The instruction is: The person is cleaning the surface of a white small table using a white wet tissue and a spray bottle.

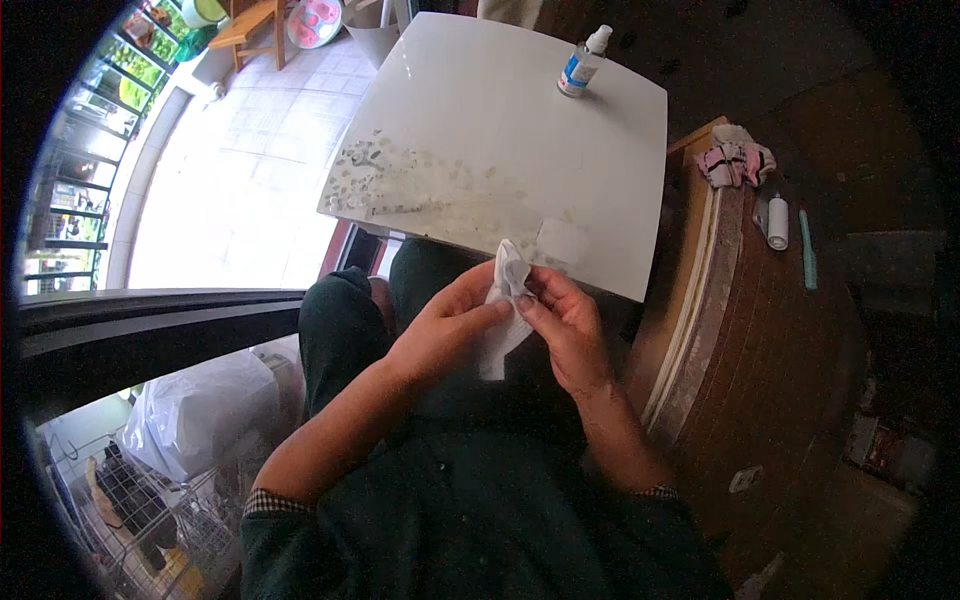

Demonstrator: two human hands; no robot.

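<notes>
Between my two hands is a folded white tissue or thin cloth (504, 341), its lower end hanging down. My left hand (450, 319) pinches it from the left with the thumb on top. From the right, my right hand (566, 322) grips the same piece between thumb and fingers. Just beyond my hands lies a white panel (480, 90), with dark and yellowish spots (367, 161) over its near left part. A paler square patch (564, 241) shows near its front edge. On the panel's far right stands a clear spray bottle (580, 67) with a white top and a blue-and-white label.
To the right, a wooden ledge (750, 315) carries a pink and white cloth (739, 159), a white bottle (778, 223) and a teal-handled tool (807, 251). A wire basket (142, 502) and a plastic bag (199, 412) sit lower left. A wooden stool (251, 30) stands upper left.
</notes>
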